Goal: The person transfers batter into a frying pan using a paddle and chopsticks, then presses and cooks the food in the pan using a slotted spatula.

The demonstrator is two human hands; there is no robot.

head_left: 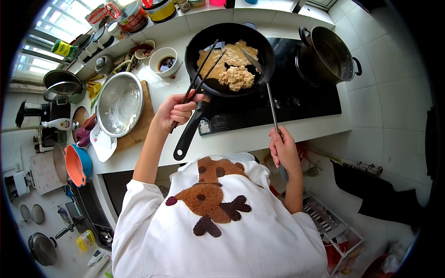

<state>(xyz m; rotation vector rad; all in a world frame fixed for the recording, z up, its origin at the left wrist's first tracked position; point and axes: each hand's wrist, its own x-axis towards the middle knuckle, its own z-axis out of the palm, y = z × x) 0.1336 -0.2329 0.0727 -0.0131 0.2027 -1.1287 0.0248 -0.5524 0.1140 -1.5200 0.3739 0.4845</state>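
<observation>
My left hand [178,111] is closed around a pair of dark chopsticks [198,84], whose tips reach apart over the frying pan. In my right hand [283,150] is the long handle of a spatula [270,99]; its metal blade lies in the pan at the right side of the food. The black frying pan [190,55] stands on the cooktop, its handle [189,132] pointing towards me below my left hand. Inside it a pale brown batter-like mass [237,78] sits in a lump, with a flatter, spread layer [238,50] behind and to the left.
On the right of the black cooktop [320,104] stands a deep pot [331,53]. Left of the pan are a white bowl [163,62] with dark liquid and a steel bowl [120,104] on a wooden board [147,109]. An orange-and-blue basket [78,164] is near the sink.
</observation>
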